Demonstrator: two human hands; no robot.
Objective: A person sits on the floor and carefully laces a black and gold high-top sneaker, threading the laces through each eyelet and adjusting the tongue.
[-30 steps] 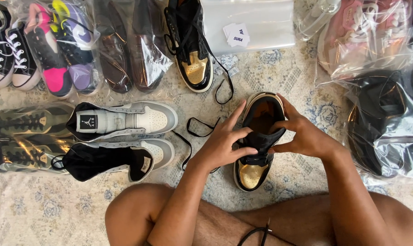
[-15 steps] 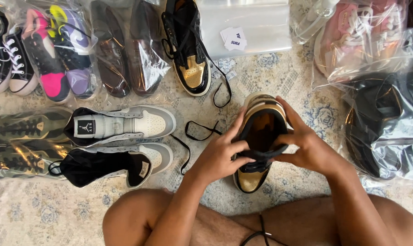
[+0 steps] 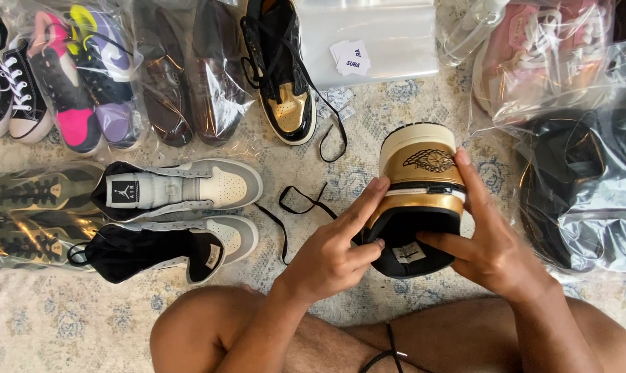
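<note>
Across the patterned rug (image 3: 43,324), far to near: bagged pairs already line the far edge and left side, e.g. pink/purple trainers (image 3: 85,76) and brown shoes (image 3: 188,76), w/ more bagged pairs at right, while a clear empty bag (image 3: 375,41) w/ small paper slips lies far centre and a grey/white pair (image 3: 188,207) sits unbagged at left. Near centre, both hands grip the gold/black high-top (image 3: 420,200), held up heel-on above the rug: left hand (image 3: 330,259) fingers closed round its left side and collar, right hand (image 3: 489,252) fingers clamped on the right side. Judging by layout, most pairs look packed; this shoe, its unlaced mate (image 3: 282,76) at far centre and a loose black lace (image 3: 299,207) on the rug look still to sort.
</note>
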